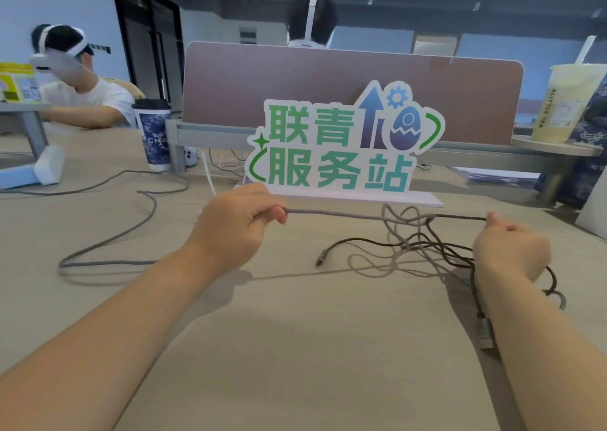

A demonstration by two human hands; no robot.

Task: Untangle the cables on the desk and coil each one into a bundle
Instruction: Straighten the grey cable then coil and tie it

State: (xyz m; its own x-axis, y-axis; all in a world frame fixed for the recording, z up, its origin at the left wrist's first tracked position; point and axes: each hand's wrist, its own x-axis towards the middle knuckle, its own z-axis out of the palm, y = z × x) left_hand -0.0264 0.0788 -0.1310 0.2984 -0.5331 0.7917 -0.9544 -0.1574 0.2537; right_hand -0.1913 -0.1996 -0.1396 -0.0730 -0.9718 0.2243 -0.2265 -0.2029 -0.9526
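So, grey cable (331, 213): pulled taut in the air between the left hand (243, 220) and the tangle (410, 222), just in front of the sign (341, 141). Its other run trails left from behind the left forearm in wide bends across the tabletop (295, 348).
Dark cable (460, 217): one thin stretch runs level from the right hand (509, 250) to the tangle. More loops lie on the tabletop below and curl round behind the right wrist.
Tangle: grey and dark loops crossed over one another, partly lifted and partly resting on the tabletop, between the two hands and nearer the right one.
Cable ends: a dark plug (320, 261) lies free on the tabletop left of the tangle; a larger metal connector (486, 333) lies just beside the right forearm.
Left hand: fingers curled, pinching the grey cable between thumb and forefinger.
Right hand: curled into a loose fist, pinching the dark cable at the fingertips.
Tabletop: light wood grain.
Sign: white cut-out with green characters, upright on a flat base.
Partition (295, 79): brown panel behind the sign.
Cups: a patterned paper cup (154, 135) with a dark lid at the partition's left end; a clear cup (565, 102) with a straw at far right.
People: one person (82, 95) in a white headset seated at far left; a second person (310, 20) mostly hidden behind the partition.
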